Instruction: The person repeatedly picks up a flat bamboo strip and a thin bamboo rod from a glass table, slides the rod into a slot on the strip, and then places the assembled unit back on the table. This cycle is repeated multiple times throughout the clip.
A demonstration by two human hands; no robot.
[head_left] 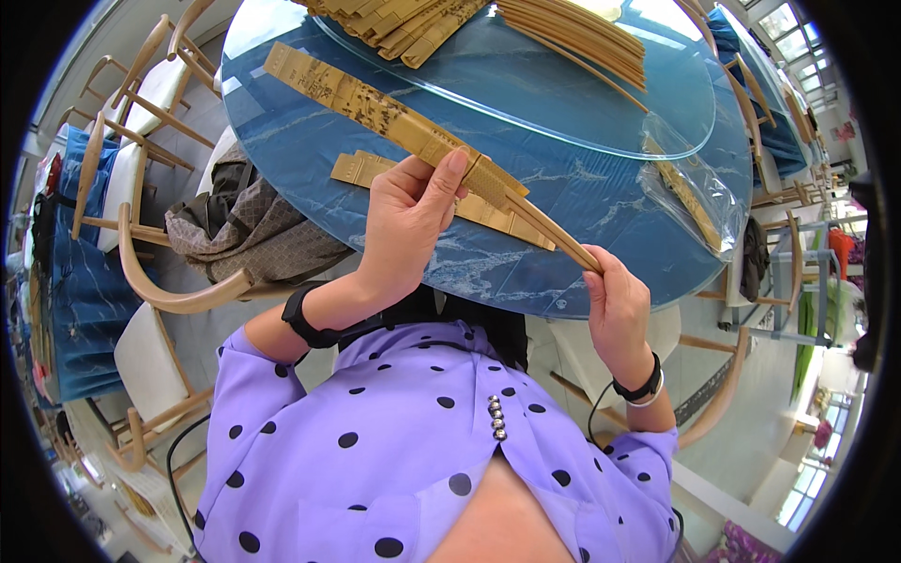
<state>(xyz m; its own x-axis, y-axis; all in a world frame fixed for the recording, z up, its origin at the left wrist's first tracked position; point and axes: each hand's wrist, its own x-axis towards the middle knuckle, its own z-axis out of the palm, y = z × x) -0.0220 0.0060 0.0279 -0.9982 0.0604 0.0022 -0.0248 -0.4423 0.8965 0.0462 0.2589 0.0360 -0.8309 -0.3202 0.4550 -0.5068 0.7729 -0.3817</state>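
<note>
My left hand (413,216) pinches a long gold paper chopstick sleeve (361,103) printed with a dark pattern, thumb on top. A pair of wooden chopsticks (552,231) sticks out of the sleeve's near right end. My right hand (619,305) grips the outer ends of these chopsticks between thumb and fingers. How far they reach inside the sleeve is hidden. Below my left hand, more gold sleeves (507,221) lie on the blue tabletop, partly covered by the hand.
A round glass turntable (526,122) sits on the blue marbled table (282,159). It bears a pile of gold sleeves (399,23) and a stack of chopsticks (582,47). A clear plastic bag (709,202) lies at the right. A patterned bag (249,220) rests on a chair at the left.
</note>
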